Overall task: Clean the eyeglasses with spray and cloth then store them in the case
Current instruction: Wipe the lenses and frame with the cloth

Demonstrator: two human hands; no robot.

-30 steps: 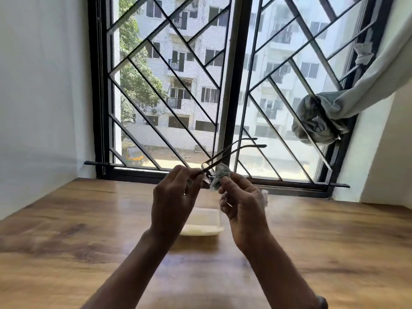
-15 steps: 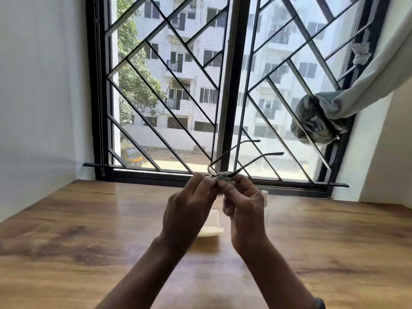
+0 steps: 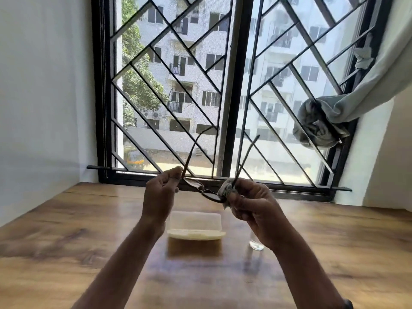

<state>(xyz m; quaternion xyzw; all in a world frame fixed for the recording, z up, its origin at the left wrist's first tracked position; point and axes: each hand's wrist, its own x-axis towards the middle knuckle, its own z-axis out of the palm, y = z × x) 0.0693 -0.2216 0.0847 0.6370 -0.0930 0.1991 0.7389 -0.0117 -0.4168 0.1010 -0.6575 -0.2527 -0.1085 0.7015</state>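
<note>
The eyeglasses [image 3: 200, 190] hang in the air between both hands, long axis left to right, temples pointing toward the window [image 3: 231, 85]. The left hand [image 3: 160, 192] pinches the left end; the right hand [image 3: 252, 204] clamps a cloth [image 3: 224, 188] on the right lens. The open case [image 3: 196, 221] lies on the worktop [image 3: 66, 241] just below. The right wrist half hides a clear bottle [image 3: 256, 244].

1. Strong daylight enters through the barred window [image 3: 231, 85], washing out the building [image 3: 196, 41] beyond.
2. The wooden table [image 3: 55, 253] shows a pale sheen and a dark reflection just in front of the translucent case [image 3: 196, 223].
3. Frame edges bow from wide-angle distortion; detail is soft throughout.
</note>
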